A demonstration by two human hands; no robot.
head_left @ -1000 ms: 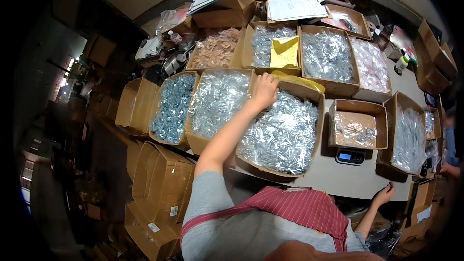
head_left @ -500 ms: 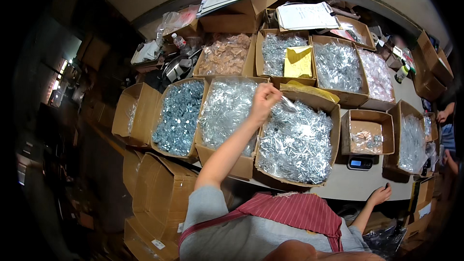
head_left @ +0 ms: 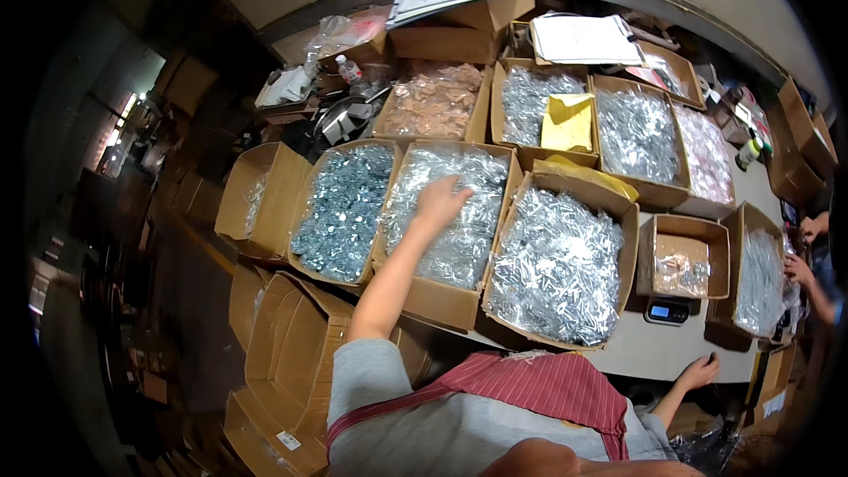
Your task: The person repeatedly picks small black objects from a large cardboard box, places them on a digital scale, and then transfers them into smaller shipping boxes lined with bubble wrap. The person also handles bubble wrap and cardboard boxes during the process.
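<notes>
Head view shows the right hand (head_left: pixel 700 372) nearest, at the front edge of the table (head_left: pixel 658 352), fingers loosely curled; whether it holds something, I cannot tell. Farther, the left hand (head_left: pixel 441 202) is over the clear bags (head_left: pixel 452 256) in an open carton (head_left: pixel 437 302), fingers partly bent; I cannot tell if they pinch one. Behind are brown packets (head_left: pixel 435 103).

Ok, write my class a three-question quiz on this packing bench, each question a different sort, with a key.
1. Which hand is over the cardboard box of clear plastic bags? A) right hand; B) left hand; C) neither.
2. True or false: the person's apron is red with pale stripes.
3. Fill in: the display of the digital scale glows ____.

Key: 1. B; 2. true; 3. blue.
</notes>
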